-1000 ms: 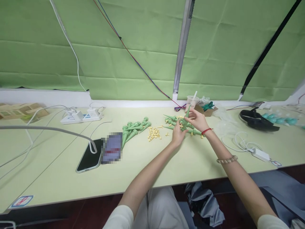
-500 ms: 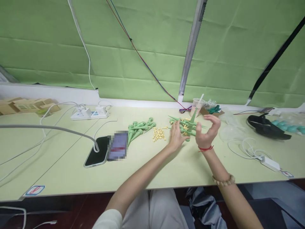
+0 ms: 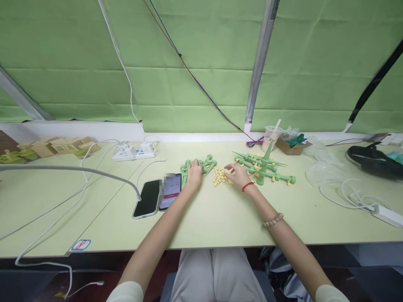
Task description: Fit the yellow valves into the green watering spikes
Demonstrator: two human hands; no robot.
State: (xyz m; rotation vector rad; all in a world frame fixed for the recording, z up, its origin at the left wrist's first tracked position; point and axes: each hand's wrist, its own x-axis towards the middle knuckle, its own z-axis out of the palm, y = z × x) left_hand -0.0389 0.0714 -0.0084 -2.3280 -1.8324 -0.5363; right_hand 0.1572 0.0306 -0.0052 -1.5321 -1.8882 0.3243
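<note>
- The left hand (image 3: 194, 173) lies palm down on the left pile of green spikes (image 3: 201, 164), fingers curled over them; whether it has closed on one spike I cannot tell.
- Those spikes lie flat, side by side, long axes running from the far right toward the near left, thick ends away from the person, points toward the phones (image 3: 157, 197).
- The right hand (image 3: 238, 175) rests on the table (image 3: 220, 218), fingers loosely spread and reaching left, fingertips just at the heap of yellow bits (image 3: 219, 176); it holds nothing that shows.
- The yellow bits sit between the two hands, nearer the right one (its fingertips all but touch them).
- Behind and to the right of the right hand lies the second spike pile (image 3: 262, 167), criss-crossed, one spike standing upright out of it.
- So each hand has its own stock: spikes under the left, yellow bits before the right, the two well within reach of one another.
</note>
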